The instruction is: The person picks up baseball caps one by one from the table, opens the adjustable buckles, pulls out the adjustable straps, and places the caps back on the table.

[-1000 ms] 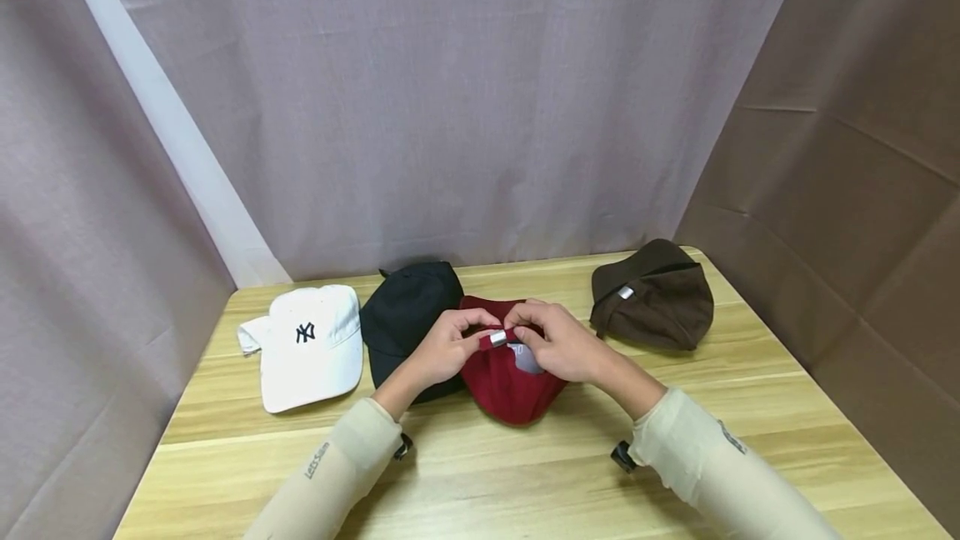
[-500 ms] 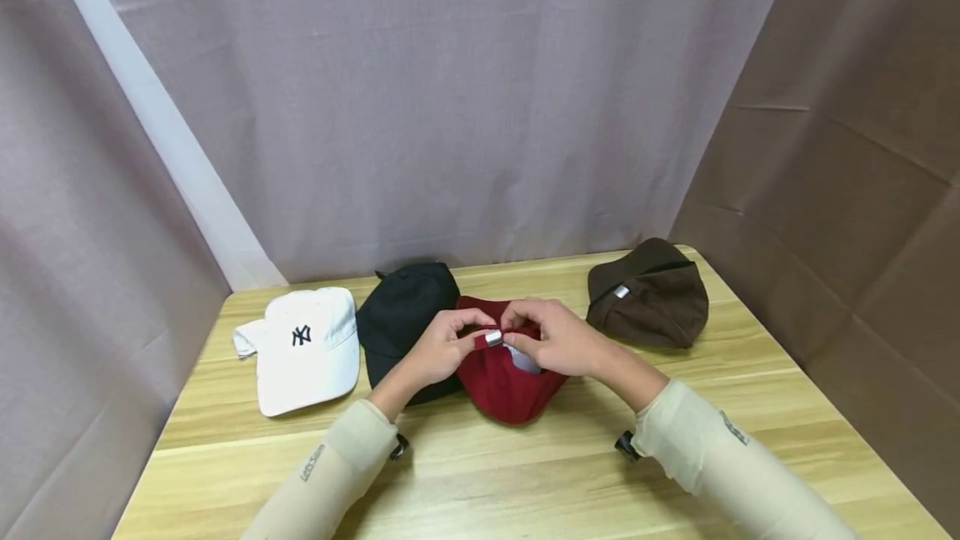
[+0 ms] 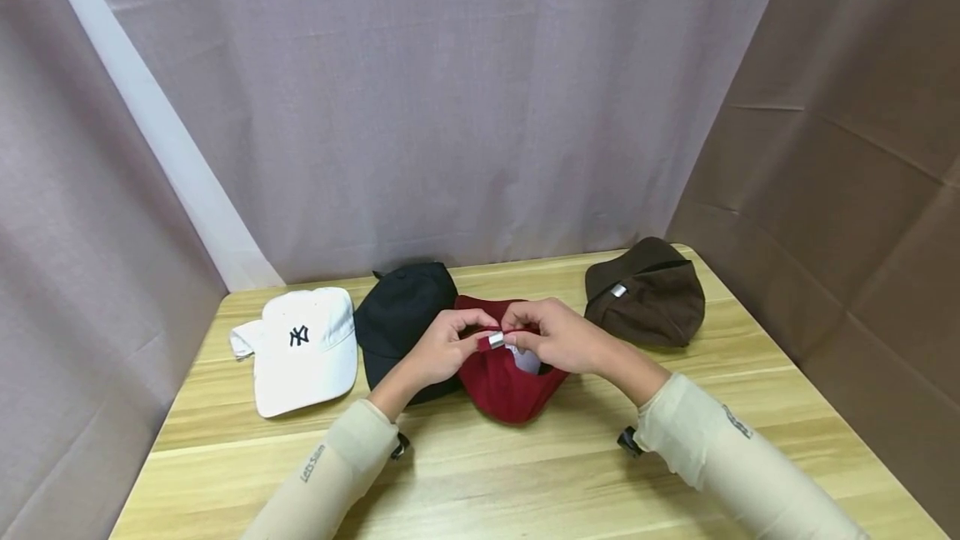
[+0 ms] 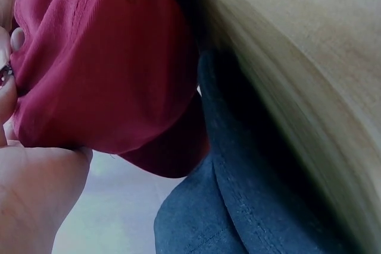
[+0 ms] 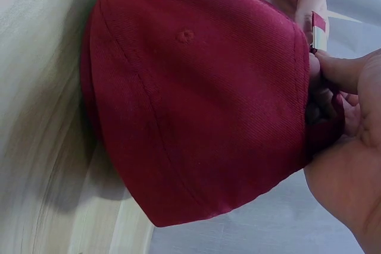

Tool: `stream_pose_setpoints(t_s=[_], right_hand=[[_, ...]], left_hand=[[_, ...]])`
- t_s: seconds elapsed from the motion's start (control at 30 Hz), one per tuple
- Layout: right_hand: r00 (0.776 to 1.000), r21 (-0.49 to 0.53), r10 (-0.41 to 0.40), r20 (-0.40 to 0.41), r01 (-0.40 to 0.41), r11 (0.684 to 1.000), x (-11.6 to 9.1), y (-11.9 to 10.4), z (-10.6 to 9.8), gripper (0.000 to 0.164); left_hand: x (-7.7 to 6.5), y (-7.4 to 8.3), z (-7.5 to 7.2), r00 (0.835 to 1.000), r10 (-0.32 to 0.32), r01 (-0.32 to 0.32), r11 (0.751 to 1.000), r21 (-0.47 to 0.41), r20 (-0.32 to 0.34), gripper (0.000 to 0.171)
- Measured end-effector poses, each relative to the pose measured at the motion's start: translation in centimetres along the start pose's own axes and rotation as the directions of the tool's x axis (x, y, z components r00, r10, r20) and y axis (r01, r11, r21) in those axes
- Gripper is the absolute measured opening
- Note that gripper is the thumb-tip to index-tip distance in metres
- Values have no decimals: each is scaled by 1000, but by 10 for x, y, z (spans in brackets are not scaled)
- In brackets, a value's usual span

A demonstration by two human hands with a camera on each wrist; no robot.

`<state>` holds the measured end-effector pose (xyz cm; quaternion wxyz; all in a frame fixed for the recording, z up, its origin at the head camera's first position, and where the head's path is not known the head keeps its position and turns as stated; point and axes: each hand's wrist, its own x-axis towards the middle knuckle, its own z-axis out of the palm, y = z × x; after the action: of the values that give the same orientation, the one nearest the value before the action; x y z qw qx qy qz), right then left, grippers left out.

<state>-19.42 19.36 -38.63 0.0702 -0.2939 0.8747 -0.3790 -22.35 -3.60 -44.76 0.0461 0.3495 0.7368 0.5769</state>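
A dark red baseball cap (image 3: 506,394) lies on the table with its back strap raised towards me. My left hand (image 3: 444,346) pinches the strap beside its silver buckle (image 3: 496,340). On the other side, my right hand (image 3: 558,340) pinches the strap at the buckle's right edge. In the right wrist view the red crown (image 5: 202,87) fills the middle, and the right thumb (image 5: 342,71) bears on the buckle end. The left wrist view shows the crown (image 4: 119,57) from its side; there the fingertips are partly cut off.
A black cap (image 3: 405,311) touches the red cap's left side. Farther left lies a white cap (image 3: 307,365) with a dark NY emblem. A brown cap (image 3: 656,302) rests at the back right of the wooden table (image 3: 510,482). Curtains stand behind and at both sides.
Both hands keep their grip on the strap and shift only slightly. The buckle tilts a little between the fingers. The whole scene drifts slightly left as the head view turns.
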Motion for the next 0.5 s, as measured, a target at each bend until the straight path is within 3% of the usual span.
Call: stream_pose_setpoints(t_s=[0.5], right_hand=[[1000,15,11,15,-11,1000,-5,4,-4,7]], left_hand=[[-5,0,-6,1000,2,-2,1000,15,24,14]])
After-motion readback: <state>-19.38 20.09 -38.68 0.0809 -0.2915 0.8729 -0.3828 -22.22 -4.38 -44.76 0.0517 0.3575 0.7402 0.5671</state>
